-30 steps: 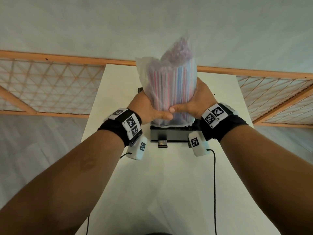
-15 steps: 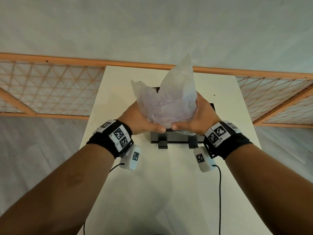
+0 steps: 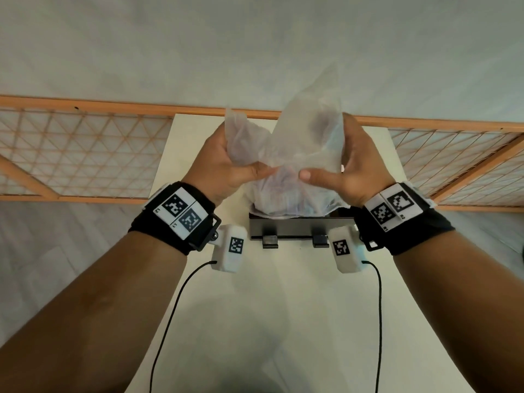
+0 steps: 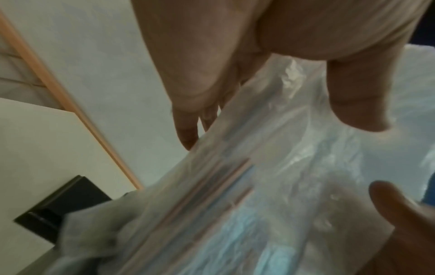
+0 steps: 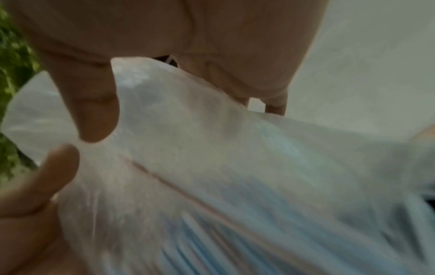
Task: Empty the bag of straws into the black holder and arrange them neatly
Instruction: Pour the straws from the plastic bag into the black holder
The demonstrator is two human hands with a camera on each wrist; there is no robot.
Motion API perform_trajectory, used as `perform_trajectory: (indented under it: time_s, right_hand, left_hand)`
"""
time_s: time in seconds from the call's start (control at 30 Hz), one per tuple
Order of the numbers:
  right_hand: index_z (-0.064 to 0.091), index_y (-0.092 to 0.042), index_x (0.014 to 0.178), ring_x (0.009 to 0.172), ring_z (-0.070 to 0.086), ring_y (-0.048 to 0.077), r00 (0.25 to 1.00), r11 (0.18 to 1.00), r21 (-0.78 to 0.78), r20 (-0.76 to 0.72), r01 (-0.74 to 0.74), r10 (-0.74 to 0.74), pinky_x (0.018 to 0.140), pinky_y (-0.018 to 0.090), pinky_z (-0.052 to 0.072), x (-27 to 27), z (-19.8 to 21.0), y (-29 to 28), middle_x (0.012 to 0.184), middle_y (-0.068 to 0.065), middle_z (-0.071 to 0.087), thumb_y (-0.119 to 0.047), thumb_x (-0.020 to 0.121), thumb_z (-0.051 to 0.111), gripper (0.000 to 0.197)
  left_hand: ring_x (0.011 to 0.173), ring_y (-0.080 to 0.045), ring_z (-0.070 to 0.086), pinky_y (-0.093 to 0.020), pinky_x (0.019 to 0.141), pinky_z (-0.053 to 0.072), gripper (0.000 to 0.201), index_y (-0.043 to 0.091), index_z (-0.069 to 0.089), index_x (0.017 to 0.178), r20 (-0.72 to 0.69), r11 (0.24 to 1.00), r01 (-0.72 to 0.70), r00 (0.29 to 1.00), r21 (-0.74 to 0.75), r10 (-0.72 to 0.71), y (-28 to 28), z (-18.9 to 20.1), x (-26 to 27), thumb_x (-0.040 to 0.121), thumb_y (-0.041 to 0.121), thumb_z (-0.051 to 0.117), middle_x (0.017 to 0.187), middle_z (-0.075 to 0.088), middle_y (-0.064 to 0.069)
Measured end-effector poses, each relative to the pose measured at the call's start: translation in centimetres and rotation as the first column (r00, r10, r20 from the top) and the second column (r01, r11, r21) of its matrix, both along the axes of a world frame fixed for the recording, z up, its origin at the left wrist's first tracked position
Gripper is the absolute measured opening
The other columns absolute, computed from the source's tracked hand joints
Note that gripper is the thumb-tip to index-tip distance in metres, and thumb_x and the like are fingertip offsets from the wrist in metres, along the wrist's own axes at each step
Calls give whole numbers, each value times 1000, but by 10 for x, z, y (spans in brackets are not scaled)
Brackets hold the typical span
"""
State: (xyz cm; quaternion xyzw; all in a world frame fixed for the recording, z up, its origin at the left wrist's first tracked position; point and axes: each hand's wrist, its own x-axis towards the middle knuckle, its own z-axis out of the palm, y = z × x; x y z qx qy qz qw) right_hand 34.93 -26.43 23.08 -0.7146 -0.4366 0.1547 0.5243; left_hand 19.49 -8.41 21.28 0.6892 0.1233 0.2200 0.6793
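You will find no readable words or brand names anywhere in these views. Your left wristband (image 3: 181,212) and right wristband (image 3: 395,208) each carry two black-and-white square code markers with tiny characters beside them, too small to make out. The white camera units under your wrists (image 3: 229,246) (image 3: 347,248) each bear one more such marker, and the bag (image 3: 289,154) shows no print.

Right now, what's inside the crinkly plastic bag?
Through the cloudy plastic bag, held by the left hand and right hand, striped straws show faintly, reaching down toward the black holder. How many remain inside is hidden.
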Motion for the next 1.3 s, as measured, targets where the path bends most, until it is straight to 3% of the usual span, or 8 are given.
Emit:
perform_trajectory:
  time_s: [0.1,0.37,0.6,0.7,0.8,0.9,1.07,1.3]
  right_hand:
    - [58,-7,120,105,67,22,999,996,76,12,40,-42,88,46,55,4,12,1,112,10,69,-16,77,79,48]
    - [68,-9,96,87,68,22,983,993,49,143,111,-117,79,47,55,13,22,1,91,4,73,-10,90,65,7]
    - [59,10,104,83,66,41,987,969,220,90,113,-136,65,54,54,-1,46,4,95,27,67,-5,93,63,19]
    - [51,20,106,83,68,23,992,953,285,46,101,-119,68,47,54,-4,58,6,98,30,66,-1,94,61,26]
    - [55,16,106,86,67,21,992,937,341,70,73,-103,73,34,56,-8,69,7,98,18,66,1,95,59,20]
    - [54,5,107,81,70,31,988,925,367,81,96,-135,67,36,59,-11,81,5,94,18,66,-1,96,59,14]
    - [46,-1,110,78,73,28,964,890,432,137,148,-227,52,52,54,-14,102,-2,94,31,65,-8,99,54,16]
    - [52,13,114,73,73,25,951,857,490,158,159,-267,51,48,55,-9,118,-4,85,24,67,-8,100,53,25]
  left_hand:
    - [115,-22,66,-44,98,53,77,14,59,117,28,999,-26,999,-37,27,-1,11,2,54,37,96,110,72,3]
    - [126,-18,59,-50,109,45,92,11,49,138,-56,992,-49,997,115,56,2,14,-2,62,39,91,133,64,-5]
    - [133,-26,54,-53,115,37,100,2,42,144,8,999,-24,1000,24,23,-4,21,-14,69,51,87,139,58,-13]
    - [131,-25,55,-47,114,40,102,0,41,144,42,1000,-25,999,2,25,-7,26,-17,70,54,85,138,60,-12]
    - [132,-26,55,-45,113,41,103,-1,41,144,72,999,-28,997,-19,29,-8,30,-19,69,55,84,139,58,-13]
    - [133,-28,54,-49,114,40,99,4,43,141,103,994,-84,991,-66,91,-7,34,-21,68,54,86,140,58,-14]
    - [99,-1,60,-22,86,48,74,18,51,128,85,964,-240,965,-113,250,4,40,-23,68,53,75,107,62,8]
    - [91,-5,58,-24,73,44,56,30,60,114,41,923,-384,922,-23,385,1,48,-29,69,63,63,109,65,4]
